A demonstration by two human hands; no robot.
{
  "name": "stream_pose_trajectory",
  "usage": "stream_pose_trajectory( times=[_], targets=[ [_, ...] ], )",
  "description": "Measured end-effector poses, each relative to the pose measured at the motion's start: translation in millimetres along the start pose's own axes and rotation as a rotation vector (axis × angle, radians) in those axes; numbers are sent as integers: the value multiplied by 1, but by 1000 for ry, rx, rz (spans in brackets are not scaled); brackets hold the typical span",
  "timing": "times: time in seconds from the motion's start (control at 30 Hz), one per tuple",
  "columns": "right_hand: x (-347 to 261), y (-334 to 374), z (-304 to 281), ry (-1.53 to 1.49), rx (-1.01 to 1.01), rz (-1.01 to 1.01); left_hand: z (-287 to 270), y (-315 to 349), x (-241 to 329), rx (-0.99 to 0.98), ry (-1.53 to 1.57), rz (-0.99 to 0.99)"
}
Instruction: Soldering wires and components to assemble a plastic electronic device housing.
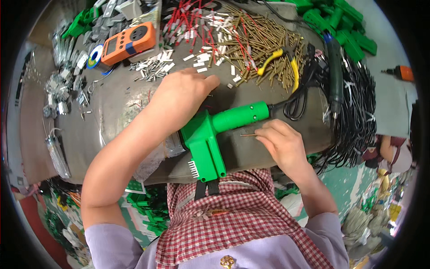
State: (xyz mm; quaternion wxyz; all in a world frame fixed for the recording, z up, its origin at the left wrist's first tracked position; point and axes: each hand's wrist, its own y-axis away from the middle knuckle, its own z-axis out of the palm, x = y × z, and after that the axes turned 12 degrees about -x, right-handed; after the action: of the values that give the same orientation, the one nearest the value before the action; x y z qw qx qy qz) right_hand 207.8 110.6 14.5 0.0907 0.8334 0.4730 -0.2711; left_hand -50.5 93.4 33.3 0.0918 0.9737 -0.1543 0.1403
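Observation:
Across the table's front lies a green plastic tool housing (204, 154) with a round handle (239, 117), a black cable leaving its end. A row of pale metal prongs (193, 169) sticks out at its lower left side. My right hand (284, 141), beside the handle, pinches a thin brass-coloured rod (247, 135) that points left. Beyond the housing, my left hand (186, 92) is curled closed near small white pieces (202, 70). Its fingertips are hidden, and I cannot make out what they hold. My left forearm covers part of the table beside the housing.
At the back lie a pile of brass rods (264, 49), red wires (183, 20) and yellow-handled pliers (293, 74). An orange meter (128, 43) and grey metal parts (62, 87) are at left. A soldering iron (334, 74) and bundled black cables (358, 112) lie at right.

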Motion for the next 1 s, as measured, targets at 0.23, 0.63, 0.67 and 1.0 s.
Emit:
stream_pose_trajectory(
  times=[0.23,0.63,0.67,1.0],
  targets=[
    [-21,-7,26,-240,87,-50,-12,5,23,-31,797,-107],
    [-29,-26,23,-226,109,-136,16,22,18,229,748,-107],
    [-29,-28,24,-192,116,-120,19,23,16,260,763,-96],
    [-33,-28,29,-261,89,-133,23,21,20,343,523,12]
  ],
)
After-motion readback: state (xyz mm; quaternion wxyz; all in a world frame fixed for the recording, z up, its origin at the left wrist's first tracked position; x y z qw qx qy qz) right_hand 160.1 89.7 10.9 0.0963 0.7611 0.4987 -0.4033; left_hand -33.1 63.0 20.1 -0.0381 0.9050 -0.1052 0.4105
